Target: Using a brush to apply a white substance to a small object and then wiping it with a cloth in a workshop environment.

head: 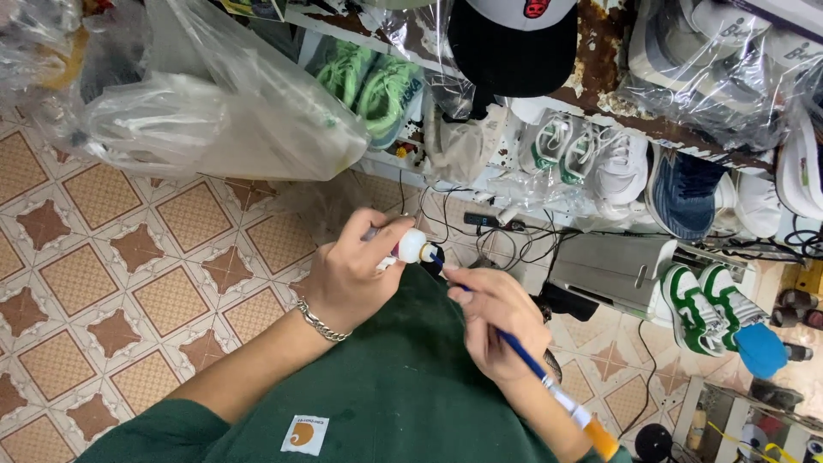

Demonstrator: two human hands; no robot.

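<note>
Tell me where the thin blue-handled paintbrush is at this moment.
In the head view, the thin blue-handled paintbrush is held in the right hand, right of centre over the green apron, its tip meeting the small white bottle in the left hand.

A single head-worn camera looks steeply down past the wearer's chest. Both hands sit close, near the frame's centre: left hand [347, 274] and right hand [497, 321]. Beyond the fingers, the view faces shelves of shoes [591, 154] across the upper frame. Left of the fingers lies the tiled floor [111, 274]. No second view exists, so no overlap applies.
</note>
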